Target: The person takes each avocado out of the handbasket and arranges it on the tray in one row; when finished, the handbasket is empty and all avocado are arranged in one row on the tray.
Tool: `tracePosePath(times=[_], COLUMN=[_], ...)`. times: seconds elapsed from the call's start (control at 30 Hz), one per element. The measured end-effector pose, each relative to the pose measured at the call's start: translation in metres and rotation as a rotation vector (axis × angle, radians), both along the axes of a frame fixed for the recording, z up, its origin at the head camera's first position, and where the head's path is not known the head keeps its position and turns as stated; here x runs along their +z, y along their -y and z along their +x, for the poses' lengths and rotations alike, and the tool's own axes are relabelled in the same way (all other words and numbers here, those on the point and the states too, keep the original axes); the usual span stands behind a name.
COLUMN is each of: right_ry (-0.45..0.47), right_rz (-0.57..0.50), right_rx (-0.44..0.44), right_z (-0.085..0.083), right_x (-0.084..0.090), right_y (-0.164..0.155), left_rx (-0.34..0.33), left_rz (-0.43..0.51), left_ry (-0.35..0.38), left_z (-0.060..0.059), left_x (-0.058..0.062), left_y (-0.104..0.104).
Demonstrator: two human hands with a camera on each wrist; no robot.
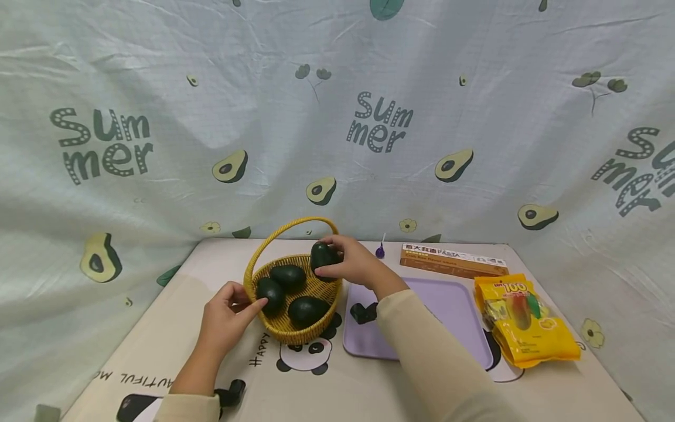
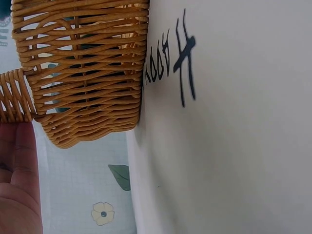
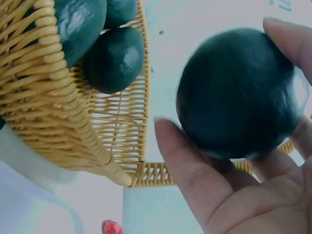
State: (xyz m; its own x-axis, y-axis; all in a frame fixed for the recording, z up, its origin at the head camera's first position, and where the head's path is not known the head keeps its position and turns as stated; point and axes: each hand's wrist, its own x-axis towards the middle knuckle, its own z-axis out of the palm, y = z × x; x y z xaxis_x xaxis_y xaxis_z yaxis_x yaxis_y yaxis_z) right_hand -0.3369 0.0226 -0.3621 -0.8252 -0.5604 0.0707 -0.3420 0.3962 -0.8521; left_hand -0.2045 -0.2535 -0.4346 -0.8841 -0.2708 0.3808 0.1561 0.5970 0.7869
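Your left sleeve [image 1: 187, 408] lies nearest the head camera, leading to your left hand [image 1: 227, 313], its fingers pinching the handle [image 1: 256, 256] low down on the wicker basket [image 1: 295, 337]. Three avocados [image 1: 308, 312] lie inside; your right hand [image 1: 354, 261] grasps a fourth avocado [image 1: 323, 258] at the right rim, near the lilac tray [image 1: 448, 305]. You seem mid-transfer, in or out I can't tell; the next move likely calls for a steady basket. The right wrist view shows your fingers spread round that avocado, mostly hidden in the head view.
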Motion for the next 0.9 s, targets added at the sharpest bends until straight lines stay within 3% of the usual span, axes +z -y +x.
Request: tracePosePath(times=[0.5, 0.7, 0.9], right_ry=[0.084, 0.062, -0.051], right_rz=[-0.124, -0.079, 0.044], right_rx=[-0.034, -0.034, -0.047], right_z=[0.005, 0.007, 0.005], right_x=[-0.006, -0.010, -0.019], right_y=[-0.013, -0.018, -0.027], left_rx=[-0.010, -0.014, -0.008], left_rz=[0.002, 0.000, 0.001], left_ry=[0.007, 0.013, 0.023], left_z=[0.001, 0.001, 0.001], left_x=[0.001, 0.001, 0.001], left_y=[-0.001, -0.001, -0.001])
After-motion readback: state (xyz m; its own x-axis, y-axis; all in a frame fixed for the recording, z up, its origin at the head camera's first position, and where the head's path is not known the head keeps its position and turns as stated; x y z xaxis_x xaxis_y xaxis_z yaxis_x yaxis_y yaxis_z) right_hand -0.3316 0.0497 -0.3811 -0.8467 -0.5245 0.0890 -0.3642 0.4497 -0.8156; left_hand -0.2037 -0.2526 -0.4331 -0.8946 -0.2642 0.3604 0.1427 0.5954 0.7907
